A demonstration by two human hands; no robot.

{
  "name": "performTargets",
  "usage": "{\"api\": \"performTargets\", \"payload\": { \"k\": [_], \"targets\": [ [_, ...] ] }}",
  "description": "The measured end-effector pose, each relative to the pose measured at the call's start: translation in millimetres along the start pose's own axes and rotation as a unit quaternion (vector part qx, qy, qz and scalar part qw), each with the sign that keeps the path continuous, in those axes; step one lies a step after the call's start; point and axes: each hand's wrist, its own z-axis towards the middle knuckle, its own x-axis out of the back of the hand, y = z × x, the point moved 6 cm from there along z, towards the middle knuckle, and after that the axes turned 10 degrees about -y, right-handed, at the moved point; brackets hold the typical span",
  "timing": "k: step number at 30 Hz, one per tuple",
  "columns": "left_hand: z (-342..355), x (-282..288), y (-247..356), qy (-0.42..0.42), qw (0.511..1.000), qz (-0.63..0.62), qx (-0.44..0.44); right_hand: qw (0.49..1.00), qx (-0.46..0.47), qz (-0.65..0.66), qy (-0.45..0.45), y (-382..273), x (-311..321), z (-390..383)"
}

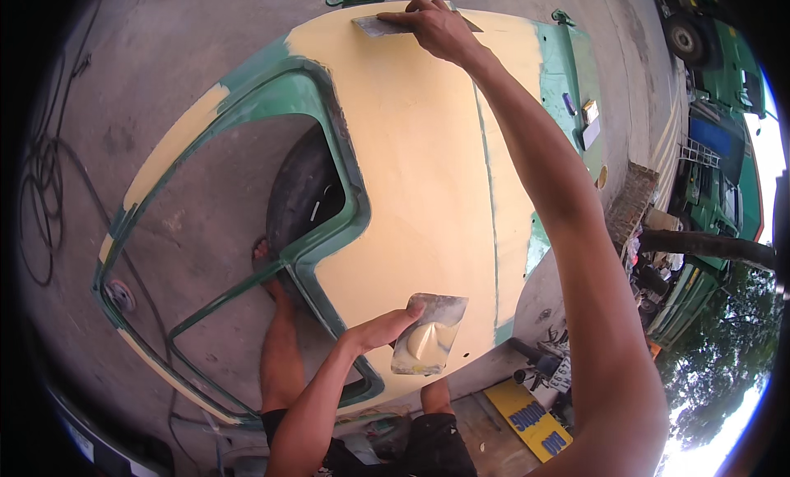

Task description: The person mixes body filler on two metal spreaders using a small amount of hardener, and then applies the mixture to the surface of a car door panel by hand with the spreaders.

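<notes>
A large vehicle door (411, 173) lies flat before me, its green paint mostly coated in cream-yellow filler around an open window frame. My right hand (443, 31) stretches to the far edge and grips a wide, flat metal putty spreader (380, 26), which rests against the coated surface. Close to my body, my left hand (387, 327) pinches a rectangular metal plate (451, 307) between thumb and fingers. On that plate sits a mound of cream filler (426, 345). The plate is over the near part of the door; whether it touches cannot be told.
A black tire (296, 181) shows beneath the window opening. Small items, including a white block (591, 133), lie on the door's green right edge. Dark hoses (45, 173) coil on the concrete at left. A yellow sign (527, 419) and green trucks (716, 181) are at right.
</notes>
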Motion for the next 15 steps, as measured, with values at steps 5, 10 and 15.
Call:
{"api": "performTargets", "payload": {
  "k": [5, 10, 15],
  "targets": [
    [1, -3, -5, -0.011, 1.000, -0.005, 0.029, 0.994, 0.009, 0.100, -0.054, -8, 34, 14],
    [4, -8, -21, -0.023, 0.999, -0.025, 0.037, 0.989, 0.036, 0.086, -0.113, -22, 35, -13],
    [13, -7, -42, -0.002, 0.997, -0.079, 0.001, 0.987, 0.025, 0.089, -0.134, -45, 30, -80]
  ]
}}
